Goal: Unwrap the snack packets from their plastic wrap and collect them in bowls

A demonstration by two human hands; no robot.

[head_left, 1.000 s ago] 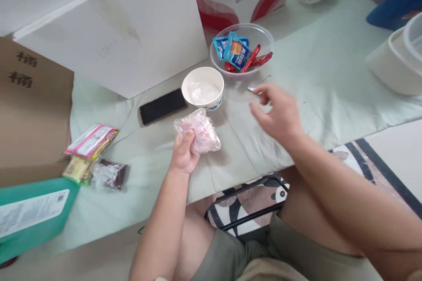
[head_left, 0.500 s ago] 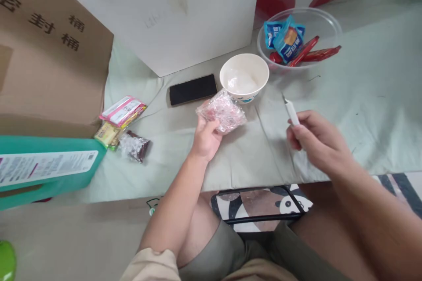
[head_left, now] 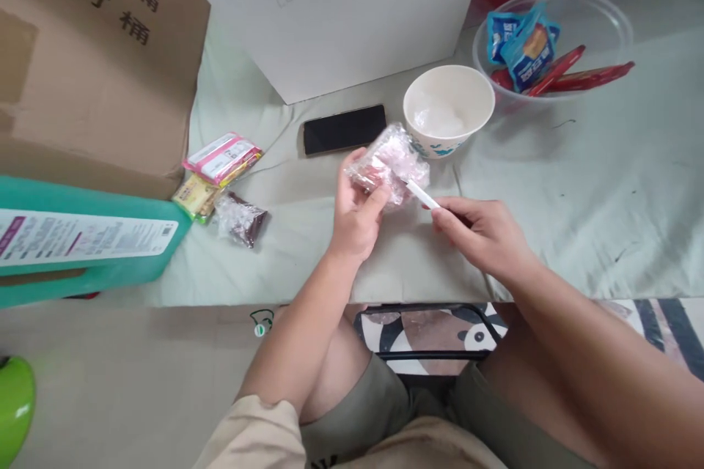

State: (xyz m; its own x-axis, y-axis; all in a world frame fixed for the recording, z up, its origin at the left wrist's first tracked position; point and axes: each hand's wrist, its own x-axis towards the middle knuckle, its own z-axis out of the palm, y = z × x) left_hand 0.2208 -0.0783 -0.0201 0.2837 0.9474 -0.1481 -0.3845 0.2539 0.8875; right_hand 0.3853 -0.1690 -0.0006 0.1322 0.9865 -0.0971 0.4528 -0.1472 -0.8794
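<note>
My left hand (head_left: 360,223) is closed on a pink package in clear crinkled plastic wrap (head_left: 393,165), held up off the table. In my right hand (head_left: 484,231) is a white-handled utility knife (head_left: 422,194), its tip at the front face of the wrap. Whether the blade has gone through the plastic I cannot tell. Just behind the package stands a white paper bowl (head_left: 451,99) with clear plastic inside. A black phone (head_left: 345,130) lies flat to the left of the bowl.
A clear plastic bowl (head_left: 610,26) at the back right holds blue and red snack packets. Several small packets (head_left: 223,157) lie at left, beside a cardboard box (head_left: 104,88) and a green container (head_left: 137,271). A white box (head_left: 374,22) stands behind.
My right hand has brought the utility knife leftward, from apart to the wrapped package. The package is turned slightly in my left hand. The whole view has shifted a little.
</note>
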